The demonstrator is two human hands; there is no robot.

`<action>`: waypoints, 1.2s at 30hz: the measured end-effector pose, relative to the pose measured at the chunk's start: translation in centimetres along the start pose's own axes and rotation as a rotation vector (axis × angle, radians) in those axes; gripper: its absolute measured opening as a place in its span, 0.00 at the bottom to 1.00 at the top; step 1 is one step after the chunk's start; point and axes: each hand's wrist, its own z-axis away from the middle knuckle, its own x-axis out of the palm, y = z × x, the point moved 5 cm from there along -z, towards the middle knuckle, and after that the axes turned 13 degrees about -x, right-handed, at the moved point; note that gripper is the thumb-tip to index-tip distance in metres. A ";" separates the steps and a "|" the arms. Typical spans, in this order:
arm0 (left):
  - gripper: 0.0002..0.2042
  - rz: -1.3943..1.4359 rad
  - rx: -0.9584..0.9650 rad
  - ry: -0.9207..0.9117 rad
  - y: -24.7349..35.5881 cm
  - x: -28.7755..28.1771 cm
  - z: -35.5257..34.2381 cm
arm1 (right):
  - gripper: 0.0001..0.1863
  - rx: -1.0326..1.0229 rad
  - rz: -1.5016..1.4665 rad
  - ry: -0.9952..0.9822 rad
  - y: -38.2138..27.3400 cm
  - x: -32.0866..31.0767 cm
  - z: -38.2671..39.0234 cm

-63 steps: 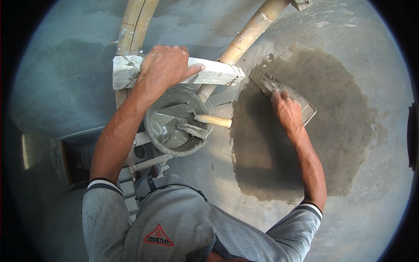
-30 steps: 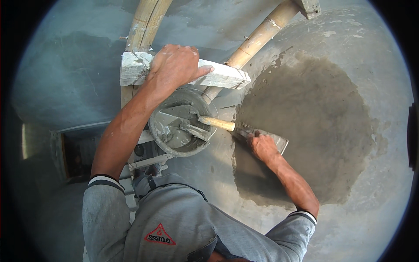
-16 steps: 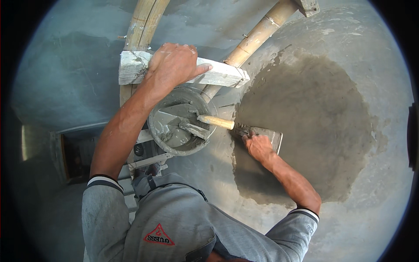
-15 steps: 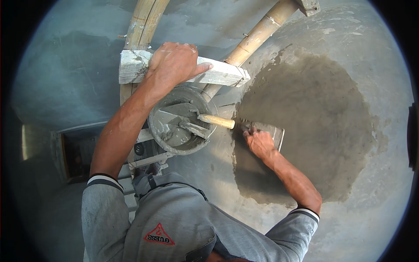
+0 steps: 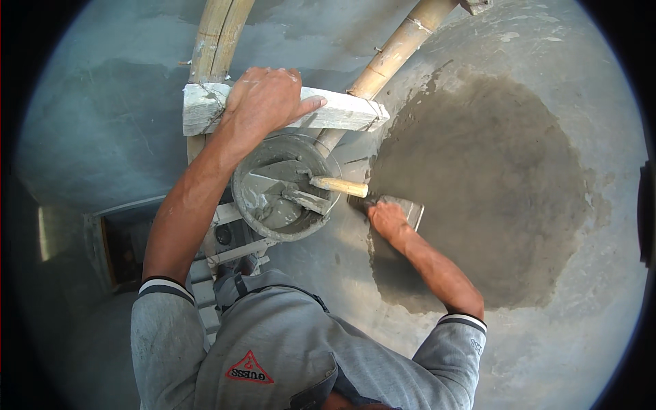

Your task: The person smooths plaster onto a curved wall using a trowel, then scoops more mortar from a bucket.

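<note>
My left hand (image 5: 265, 100) is closed over a whitish wooden rung (image 5: 345, 113) tied across bamboo poles. In my right hand (image 5: 389, 220) is a plastering trowel (image 5: 414, 210) with a flat, rectangular blade, held against the wall at the left edge of a dark, damp plaster patch (image 5: 488, 171). My fingers hide most of its handle. Between my arms hangs a bucket (image 5: 254, 224) of wet grey mortar (image 5: 277, 213). Inside it rests a pointing trowel (image 5: 340, 186), its pale wooden handle sticking out over the rim toward my right hand.
Two bamboo poles (image 5: 220, 44) rise beyond the rung, the right-hand pole (image 5: 393, 61) slanting to the upper right. Lower ladder rungs (image 5: 239, 251) lie under the bucket. Grey plastered wall (image 5: 102, 130) surrounds the ladder. A dark framed opening (image 5: 130, 249) is at the lower left.
My right hand has slid the plastering trowel left, toward the bucket and the patch's left edge. My left hand stays on the rung. The view has shifted slightly.
</note>
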 end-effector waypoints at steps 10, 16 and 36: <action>0.33 -0.014 -0.001 -0.006 0.1 0.0 0.1 | 0.15 0.323 0.177 0.604 8.4 -13.5 0.7; 0.34 -0.012 0.003 -0.003 0.6 -0.4 -0.2 | 0.15 0.145 -0.058 0.198 2.9 0.0 -3.5; 0.35 -0.057 -0.045 -0.066 0.3 -0.1 0.1 | 0.16 0.322 -0.760 0.446 -1.5 -4.5 13.5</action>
